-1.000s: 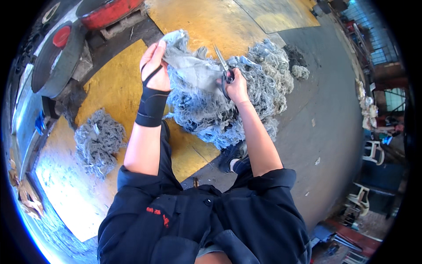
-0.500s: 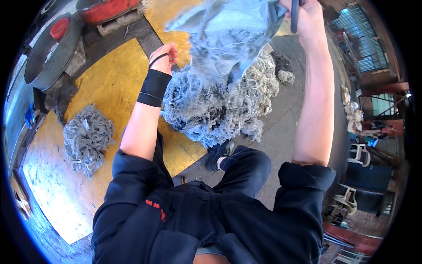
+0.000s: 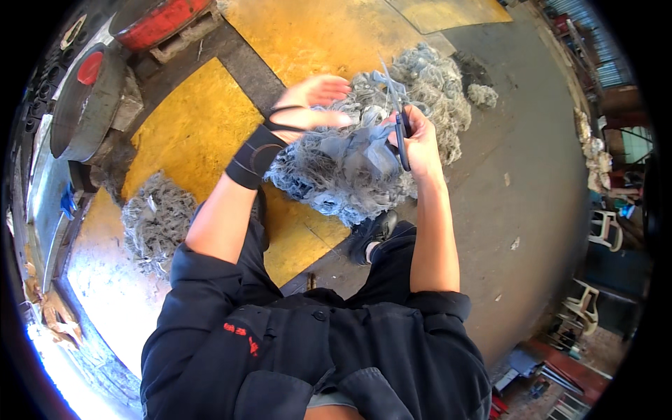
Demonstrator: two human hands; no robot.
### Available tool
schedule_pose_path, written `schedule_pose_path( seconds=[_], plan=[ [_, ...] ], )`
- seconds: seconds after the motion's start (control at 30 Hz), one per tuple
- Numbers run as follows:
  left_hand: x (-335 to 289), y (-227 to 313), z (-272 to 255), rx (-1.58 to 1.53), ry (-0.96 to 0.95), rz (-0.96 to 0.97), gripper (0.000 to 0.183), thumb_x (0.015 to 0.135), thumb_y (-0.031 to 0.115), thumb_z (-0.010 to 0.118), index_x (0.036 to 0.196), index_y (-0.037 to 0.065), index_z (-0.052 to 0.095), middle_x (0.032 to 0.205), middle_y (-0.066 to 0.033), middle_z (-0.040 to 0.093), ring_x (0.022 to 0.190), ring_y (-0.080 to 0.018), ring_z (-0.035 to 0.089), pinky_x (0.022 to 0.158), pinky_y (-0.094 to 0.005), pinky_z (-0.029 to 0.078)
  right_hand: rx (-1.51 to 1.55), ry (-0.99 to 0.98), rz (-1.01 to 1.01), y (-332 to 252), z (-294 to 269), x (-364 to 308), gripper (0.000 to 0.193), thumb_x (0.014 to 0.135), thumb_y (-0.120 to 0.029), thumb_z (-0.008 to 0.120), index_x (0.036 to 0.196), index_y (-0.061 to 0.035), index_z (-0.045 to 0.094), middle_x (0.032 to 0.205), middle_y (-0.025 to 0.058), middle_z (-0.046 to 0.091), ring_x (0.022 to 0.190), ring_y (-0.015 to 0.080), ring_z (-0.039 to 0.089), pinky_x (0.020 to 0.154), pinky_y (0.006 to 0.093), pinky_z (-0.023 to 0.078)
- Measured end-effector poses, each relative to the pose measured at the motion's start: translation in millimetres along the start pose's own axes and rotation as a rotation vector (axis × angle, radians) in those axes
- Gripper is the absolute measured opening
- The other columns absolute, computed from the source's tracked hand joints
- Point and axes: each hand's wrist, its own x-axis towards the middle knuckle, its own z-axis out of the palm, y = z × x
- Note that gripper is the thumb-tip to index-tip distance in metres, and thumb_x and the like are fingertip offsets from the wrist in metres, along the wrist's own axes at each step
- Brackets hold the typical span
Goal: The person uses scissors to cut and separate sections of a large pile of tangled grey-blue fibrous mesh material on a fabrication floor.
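Dark-handled scissors (image 3: pixel 402 140) are gripped in my right hand (image 3: pixel 423 150), their pointed blades tipped away from me. A light blue-grey piece of cloth (image 3: pixel 378 157) with frayed edges hangs by that hand; whether the fingers also pinch it is unclear. My left hand (image 3: pixel 308 108), with a black wrist support (image 3: pixel 250 157), reaches over the cloth and is slightly blurred. Its fingers are stretched out, thumb apart, and it holds nothing. Beneath both hands lies a big heap of tangled grey and blue textile shreds (image 3: pixel 437 91).
A smaller grey heap of fibre (image 3: pixel 159 220) lies to the left on yellow floor plates (image 3: pixel 189 115). Round metal tubs, one red (image 3: pixel 161 24) and one dark (image 3: pixel 84 119), stand at the far left. Pale plastic chairs (image 3: pixel 605 231) line the right side.
The raised cloth has come down onto the heap. My right hand has lowered toward me and leftward with the scissors. My left hand has moved right and its fingers have opened.
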Motion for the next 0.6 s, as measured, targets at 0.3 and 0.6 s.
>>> schedule_pose_path(
  seconds=[0.3,0.6],
  plan=[
    [4,-25,47,-0.158,-0.329,-0.215,0.031,0.080,0.000,0.065,0.110,0.000,0.058,0.093,-0.0010,0.062,0.085,-0.0076,0.057,0.078,-0.0237,0.046,0.108,0.127,-0.098,11,-19,12,0.022,0.068,0.007,0.064,0.087,-0.0033,0.059,0.076,-0.0017,0.059,0.070,0.0078,0.052,0.065,0.0225,0.043],
    [-7,-35,20,0.144,-0.313,-0.368,0.027,0.087,0.016,0.059,0.106,-0.003,0.060,0.088,0.0025,0.059,0.082,-0.0061,0.050,0.073,-0.0237,0.041,-0.350,0.720,0.063,27,-93,13,0.017,0.072,-0.007,0.069,0.086,-0.0032,0.061,0.072,0.0059,0.062,0.068,0.0136,0.059,0.061,0.0271,0.045]
  ],
)
